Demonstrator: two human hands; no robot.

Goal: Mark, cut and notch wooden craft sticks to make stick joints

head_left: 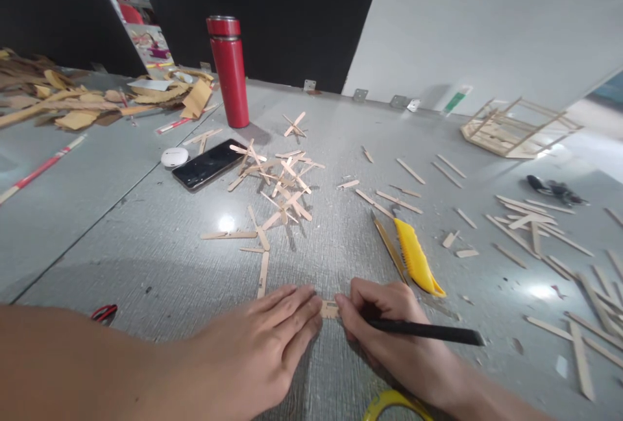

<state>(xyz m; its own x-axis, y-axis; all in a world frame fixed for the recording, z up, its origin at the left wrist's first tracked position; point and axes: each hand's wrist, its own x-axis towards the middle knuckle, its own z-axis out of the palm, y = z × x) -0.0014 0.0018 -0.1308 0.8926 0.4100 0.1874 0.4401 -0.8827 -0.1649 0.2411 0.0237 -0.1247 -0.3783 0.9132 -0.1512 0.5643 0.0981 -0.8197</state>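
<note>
My left hand lies flat on the table, fingers stretched out and side by side. Its fingertips press on a small wooden craft stick, most of which they cover. Just to the right, my right hand grips a slim black pen-like tool. The tool's back end points right and its working tip is hidden behind my fingers. My right fingertips touch or nearly touch the stick's right end. Beyond the right hand lie a yellow utility knife and a narrow brownish tool with a pointed tip.
Crossed craft sticks lie ahead, beside a black phone, a white earbud case and a red flask. Loose sticks spread rightward below a wooden frame. A yellow tape roll sits at the near edge.
</note>
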